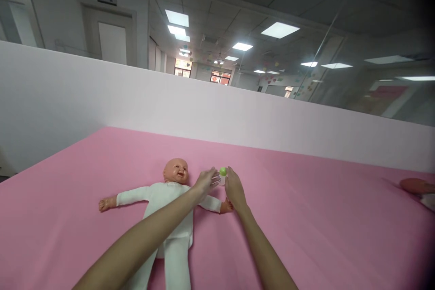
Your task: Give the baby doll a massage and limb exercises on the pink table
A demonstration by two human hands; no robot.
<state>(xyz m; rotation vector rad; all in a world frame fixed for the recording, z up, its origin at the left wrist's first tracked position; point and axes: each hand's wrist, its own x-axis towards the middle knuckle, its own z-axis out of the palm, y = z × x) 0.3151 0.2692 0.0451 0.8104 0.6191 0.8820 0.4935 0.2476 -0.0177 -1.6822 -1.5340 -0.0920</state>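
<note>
1. Your left hand (206, 181) and your right hand (234, 188) meet over the pink padded mat (306, 217), both reaching well out towards its far edge, where the mat runs up against a white partition wall (102, 95).
2. Between the two hands sits a small clear bottle with a round green cap (222, 174). It looks upright, though the body is mostly hidden.
3. Left fingers are loosely spread, tips at the bottle's left side; right fingers are drawn together around its right side. Whether either hand truly grips it, or only touches it, cannot be told from here.
4. A plastic baby doll in a white one-piece suit (170, 217) lies on its back just left of the bottle, head towards the far edge, arms flung wide. Its near hand lies right beside your right wrist.
5. Your left forearm passes above the doll's chest; contact cannot be confirmed.
6. Judged from how things lie: the doll is laid out and dressed, the bottle is reached and capped, and nothing has yet been brought to the doll.
7. At the mat's right edge a brownish-orange rounded object (416, 186) lies partly cut off, well apart from the hands.
</note>
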